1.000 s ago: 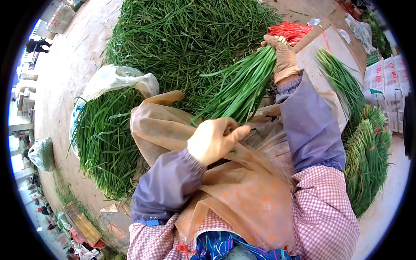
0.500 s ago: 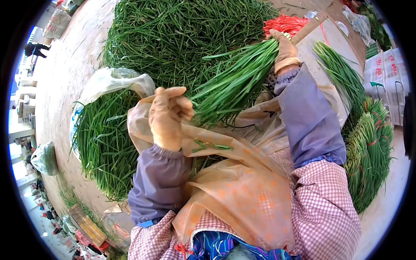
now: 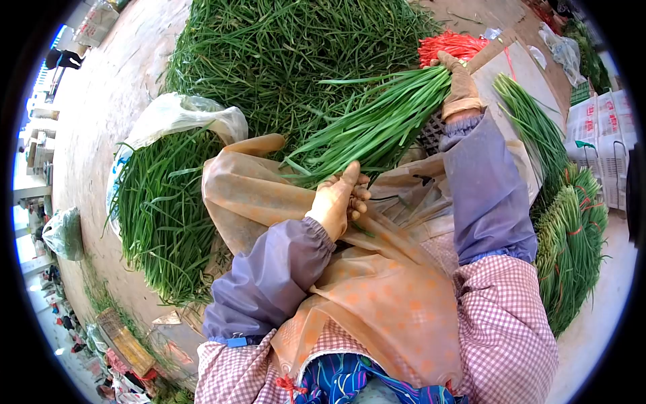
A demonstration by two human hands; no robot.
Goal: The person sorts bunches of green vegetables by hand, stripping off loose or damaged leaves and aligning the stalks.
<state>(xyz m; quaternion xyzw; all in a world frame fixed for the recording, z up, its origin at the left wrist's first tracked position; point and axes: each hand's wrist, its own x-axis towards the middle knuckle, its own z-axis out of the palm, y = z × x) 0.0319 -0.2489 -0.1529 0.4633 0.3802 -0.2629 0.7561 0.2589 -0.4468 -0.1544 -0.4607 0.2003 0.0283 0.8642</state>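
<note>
My right hand (image 3: 459, 84), in a brownish glove, grips a bunch of garlic chives (image 3: 383, 118) at its pale stem end. The green leaves fan out to the left and down over my lap. Just below the leaf tips, my left hand (image 3: 340, 198) has its thumb raised and its fingers curled in; whether anything is inside them is hidden. Under both forearms spreads a translucent orange-dotted plastic apron (image 3: 377, 289). A large heap of loose chives (image 3: 289, 60) lies in front of me.
Red ties (image 3: 447, 47) lie beyond my right hand. On a board (image 3: 501, 87) at right rests another chive bunch (image 3: 531, 121), with tied bunches (image 3: 572, 242) stacked nearer me. At left stands a plastic bag (image 3: 178, 111) by more chives (image 3: 168, 209). White crates (image 3: 595, 135) stand far right.
My left hand has moved right and down, from above my left knee to below the leaf tips, its fingers curling in. My right hand still holds the bunch, shifted slightly right in view.
</note>
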